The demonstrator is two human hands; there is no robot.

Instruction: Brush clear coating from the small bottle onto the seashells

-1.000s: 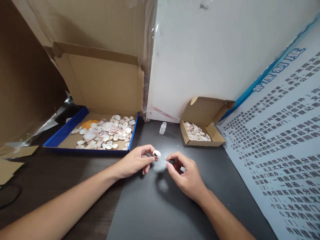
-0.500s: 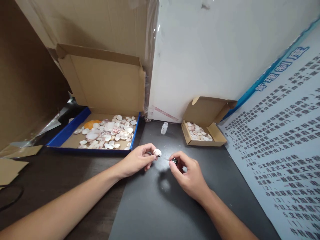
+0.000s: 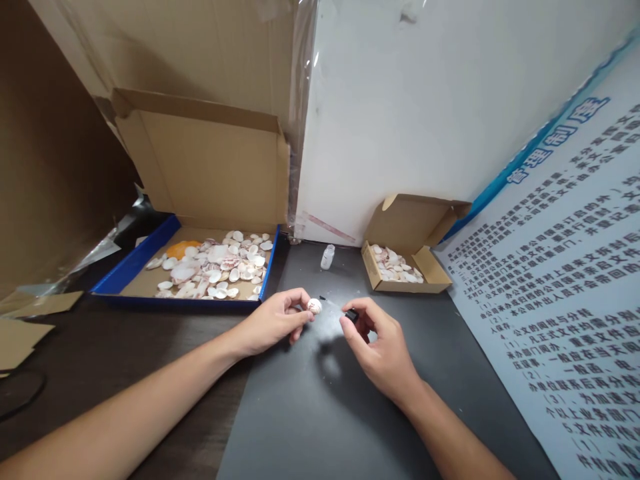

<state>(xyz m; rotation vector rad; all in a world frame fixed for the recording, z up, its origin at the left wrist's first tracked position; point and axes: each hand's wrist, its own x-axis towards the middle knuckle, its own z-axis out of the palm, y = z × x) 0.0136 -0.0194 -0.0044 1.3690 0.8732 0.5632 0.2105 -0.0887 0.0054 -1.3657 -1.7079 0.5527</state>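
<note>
Near the desk's middle, the left hand pinches one shell while the right hand grips a small brush beside it; the blue tray holds many more, the small box fewer.

A small clear bottle stands between the blue shell tray and a small cardboard box.
</note>
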